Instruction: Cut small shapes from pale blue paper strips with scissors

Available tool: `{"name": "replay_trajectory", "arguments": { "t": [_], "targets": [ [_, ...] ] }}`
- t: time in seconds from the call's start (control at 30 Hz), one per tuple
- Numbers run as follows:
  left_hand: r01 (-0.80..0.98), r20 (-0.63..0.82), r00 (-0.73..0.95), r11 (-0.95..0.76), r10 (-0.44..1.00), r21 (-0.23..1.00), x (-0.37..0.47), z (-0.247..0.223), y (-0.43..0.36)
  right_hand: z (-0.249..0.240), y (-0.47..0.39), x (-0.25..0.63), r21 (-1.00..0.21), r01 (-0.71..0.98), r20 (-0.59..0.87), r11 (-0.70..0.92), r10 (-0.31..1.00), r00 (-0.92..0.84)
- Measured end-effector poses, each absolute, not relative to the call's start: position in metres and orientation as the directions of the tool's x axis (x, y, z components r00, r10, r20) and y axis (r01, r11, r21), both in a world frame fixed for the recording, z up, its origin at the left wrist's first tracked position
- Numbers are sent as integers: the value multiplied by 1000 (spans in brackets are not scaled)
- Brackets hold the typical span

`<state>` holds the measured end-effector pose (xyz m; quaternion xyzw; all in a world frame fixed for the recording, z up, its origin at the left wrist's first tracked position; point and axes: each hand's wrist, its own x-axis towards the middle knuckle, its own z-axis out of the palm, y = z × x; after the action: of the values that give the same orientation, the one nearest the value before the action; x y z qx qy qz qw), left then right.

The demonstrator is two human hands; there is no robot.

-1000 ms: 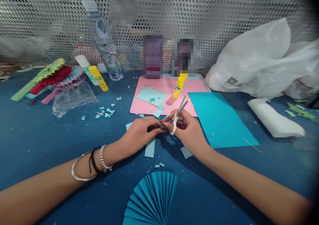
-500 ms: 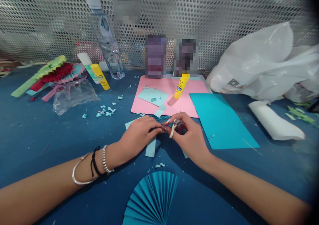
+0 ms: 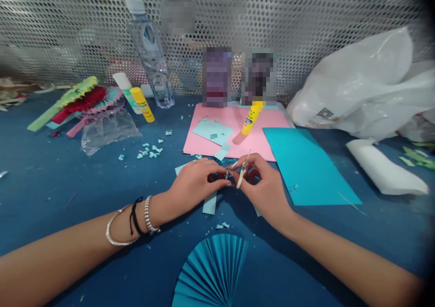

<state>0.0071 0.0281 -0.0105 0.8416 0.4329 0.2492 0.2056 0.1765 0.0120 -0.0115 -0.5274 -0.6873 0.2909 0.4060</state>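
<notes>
My left hand (image 3: 197,180) is closed in a pinch, its fingertips on a small pale blue scrap of paper (image 3: 228,174). Facing it, my right hand (image 3: 267,187) is curled around a small cream-handled tool (image 3: 241,178) with a thin metal part; its exact kind is unclear. The fingertips of both hands meet or nearly meet, and they partly hide the scrap. Pale blue paper strips (image 3: 210,203) lie under the hands. Nearer to me, a pleated blue paper fan (image 3: 210,270) rests on the table.
Pink paper sheets (image 3: 195,146) lie behind my hands, with a yellow glue stick (image 3: 251,120) upright on them. A turquoise sheet (image 3: 311,171) is on the right, near a white plastic bag (image 3: 353,89). At left stand a water bottle (image 3: 149,53) and another glue stick (image 3: 142,105).
The whole view has shifted slightly, so things appear further right. The fingers of my left hand have parted a little, and the pale blue scrap now shows between the fingertips.
</notes>
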Motion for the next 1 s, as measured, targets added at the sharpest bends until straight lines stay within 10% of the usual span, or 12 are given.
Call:
{"name": "replay_trajectory", "arguments": {
  "t": [1.0],
  "targets": [
    [611, 230, 597, -621, 769, 491, 8, -6, 27, -8, 15, 177, -930, 292, 184, 222, 971, -152]
  ]
}}
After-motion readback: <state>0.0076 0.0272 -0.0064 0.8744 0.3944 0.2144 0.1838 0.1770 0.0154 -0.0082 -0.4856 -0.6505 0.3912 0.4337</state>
